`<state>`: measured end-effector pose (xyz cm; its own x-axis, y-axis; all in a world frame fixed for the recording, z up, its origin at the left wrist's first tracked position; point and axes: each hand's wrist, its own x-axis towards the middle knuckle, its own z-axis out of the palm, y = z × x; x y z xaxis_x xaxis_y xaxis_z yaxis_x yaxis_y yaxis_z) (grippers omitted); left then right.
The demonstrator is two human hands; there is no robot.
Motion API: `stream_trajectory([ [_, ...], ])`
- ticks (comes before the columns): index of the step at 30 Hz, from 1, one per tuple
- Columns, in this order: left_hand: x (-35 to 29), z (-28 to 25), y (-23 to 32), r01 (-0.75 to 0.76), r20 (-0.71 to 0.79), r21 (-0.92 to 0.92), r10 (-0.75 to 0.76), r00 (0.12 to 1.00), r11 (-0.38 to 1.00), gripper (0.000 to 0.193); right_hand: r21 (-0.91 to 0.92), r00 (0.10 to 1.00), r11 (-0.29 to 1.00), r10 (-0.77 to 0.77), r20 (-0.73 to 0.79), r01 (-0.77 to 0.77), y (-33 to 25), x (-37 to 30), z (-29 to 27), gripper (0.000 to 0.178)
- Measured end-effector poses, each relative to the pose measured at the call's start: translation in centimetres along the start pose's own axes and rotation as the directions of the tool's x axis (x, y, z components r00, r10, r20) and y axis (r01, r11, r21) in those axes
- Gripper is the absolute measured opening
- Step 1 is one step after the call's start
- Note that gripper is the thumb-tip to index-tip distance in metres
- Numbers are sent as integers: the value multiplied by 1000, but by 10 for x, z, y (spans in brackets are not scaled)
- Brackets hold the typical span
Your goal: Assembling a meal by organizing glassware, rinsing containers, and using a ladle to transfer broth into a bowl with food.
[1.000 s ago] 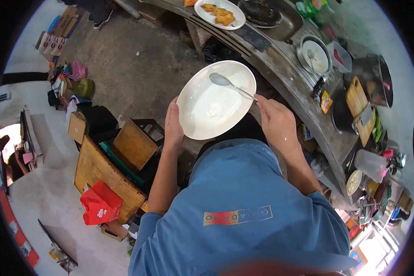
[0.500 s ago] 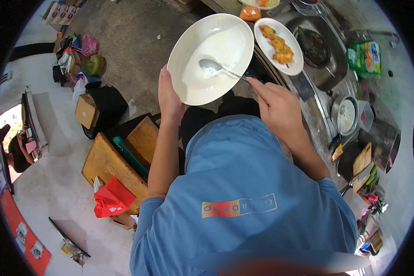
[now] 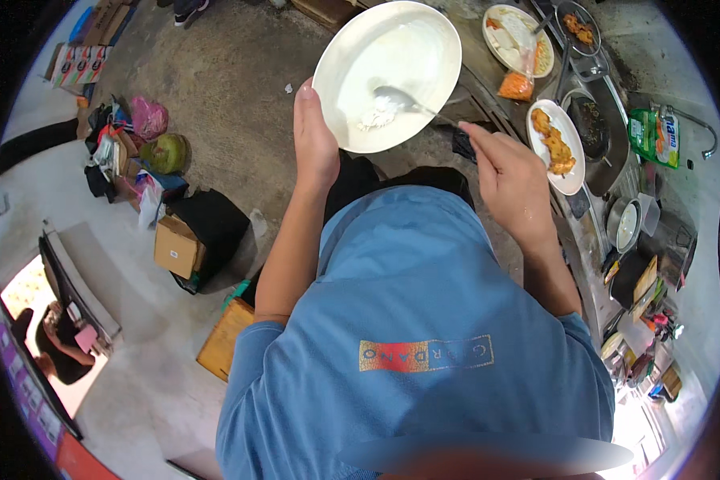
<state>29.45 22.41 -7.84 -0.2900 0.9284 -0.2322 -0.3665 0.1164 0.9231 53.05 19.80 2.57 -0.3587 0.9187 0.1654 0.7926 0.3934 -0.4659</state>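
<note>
My left hand (image 3: 317,144) holds a large cream-white oval bowl (image 3: 340,88) by its left rim, the thumb along the edge. The bowl is tilted so its inside faces me. My right hand (image 3: 514,184) pinches the handle end of a metal spoon (image 3: 394,97), whose tip rests low inside the bowl. Beside the spoon's tip lies a small heap of white, crumbly stuff (image 3: 378,114); I cannot tell what it is. A thin white film covers part of the bowl's inside.
Along the counter at right stand a white oval plate (image 3: 578,178) of fried food, another plate (image 3: 494,44) with a bag of orange shreds (image 3: 516,86), a sink (image 3: 616,152), a strainer (image 3: 584,46) and a pot (image 3: 622,224). At left are a cardboard box (image 3: 176,246) and a wooden piece (image 3: 226,336).
The bowl, spoon and both hands are higher and further right in the picture. The spoon has shifted off the white heap, which shows more. The whole view has turned, revealing more counter.
</note>
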Motion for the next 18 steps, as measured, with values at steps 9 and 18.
stream_trajectory([
  [9,79,-46,48,110,143,7,-110,984,994,49,-67,989,997,34,-143,-44,-58,69,32,28],
  [18,112,-36,60,73,172,45,-79,982,996,47,61,989,996,76,-124,-69,-56,89,46,25],
])
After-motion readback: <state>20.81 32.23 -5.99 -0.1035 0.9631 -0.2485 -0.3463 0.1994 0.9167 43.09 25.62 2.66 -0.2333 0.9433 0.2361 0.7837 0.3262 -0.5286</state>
